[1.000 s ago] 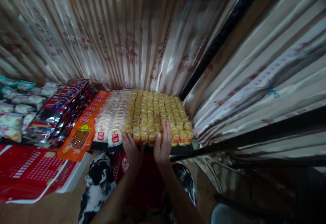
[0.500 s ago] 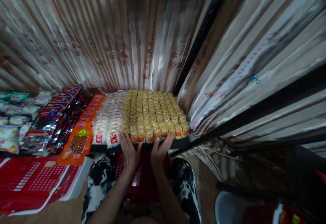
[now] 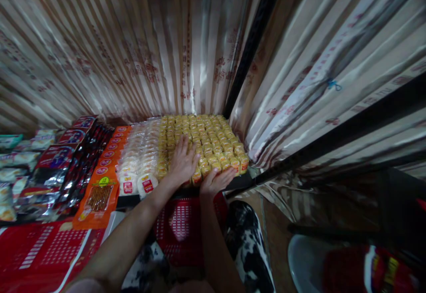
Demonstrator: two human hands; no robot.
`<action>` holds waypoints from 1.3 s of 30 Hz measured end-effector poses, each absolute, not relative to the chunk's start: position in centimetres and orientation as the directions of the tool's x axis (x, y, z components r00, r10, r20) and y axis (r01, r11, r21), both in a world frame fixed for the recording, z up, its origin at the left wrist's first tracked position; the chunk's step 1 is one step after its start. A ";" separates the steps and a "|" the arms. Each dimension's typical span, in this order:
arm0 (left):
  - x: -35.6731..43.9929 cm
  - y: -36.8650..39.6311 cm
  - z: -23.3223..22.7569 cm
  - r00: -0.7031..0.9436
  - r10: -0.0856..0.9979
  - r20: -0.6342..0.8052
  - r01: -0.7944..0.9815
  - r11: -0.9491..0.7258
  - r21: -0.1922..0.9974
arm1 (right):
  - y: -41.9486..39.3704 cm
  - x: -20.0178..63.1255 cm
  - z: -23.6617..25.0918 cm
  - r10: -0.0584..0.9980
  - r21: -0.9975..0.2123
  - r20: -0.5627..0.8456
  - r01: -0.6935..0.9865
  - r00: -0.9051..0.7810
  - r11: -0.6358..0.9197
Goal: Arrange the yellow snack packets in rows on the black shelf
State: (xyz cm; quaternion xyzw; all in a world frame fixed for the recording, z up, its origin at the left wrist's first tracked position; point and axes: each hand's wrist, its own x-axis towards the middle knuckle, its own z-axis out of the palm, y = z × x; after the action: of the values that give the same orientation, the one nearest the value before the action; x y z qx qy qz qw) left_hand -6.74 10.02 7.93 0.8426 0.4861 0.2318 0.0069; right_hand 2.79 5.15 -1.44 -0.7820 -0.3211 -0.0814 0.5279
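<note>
A tight block of small yellow wrapped snack packs [image 3: 208,135] fills the right end of a dark shelf [image 3: 241,181]. My left hand [image 3: 182,162] lies flat on top of the front rows, fingers spread. My right hand [image 3: 216,180] presses its palm and fingers against the front edge of the same block, holding nothing. To the left of the yellow packs stand rows of clear packs with red and white labels [image 3: 138,168].
Orange snack packets [image 3: 100,191] and dark red packets [image 3: 63,155] lie further left. A red plastic basket [image 3: 183,226] sits below the shelf by my legs. Striped plastic curtains [image 3: 149,49] hang behind and to the right. A white bucket [image 3: 306,262] is at lower right.
My left hand has risen from the block's front edge and laid itself flat on top of the yellow packs. My right hand has shifted slightly right along the front. The view has tilted down.
</note>
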 end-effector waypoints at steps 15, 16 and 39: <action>-4.3 12.6 7.2 0.467 0.878 -0.104 0.868 -0.433 0.243 | 7.9 1.7 -2.7 0.249 -0.854 0.438 0.486 0.864 -0.187; -4.3 12.6 7.2 0.464 0.879 -0.108 0.870 -0.429 0.243 | 8.1 1.7 -2.9 0.218 -0.856 0.456 0.493 0.863 -0.158; -1.2 14.1 8.4 0.453 0.892 0.009 0.861 -0.440 0.256 | 6.6 3.4 -4.3 0.276 -0.872 0.480 0.488 0.833 0.042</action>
State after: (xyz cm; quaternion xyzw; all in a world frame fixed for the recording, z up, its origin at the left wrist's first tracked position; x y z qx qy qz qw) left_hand -1.17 14.06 8.37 0.8455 0.5182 0.0713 0.1076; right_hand 3.41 6.60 -4.28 -0.6875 -0.2779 -0.0798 0.6662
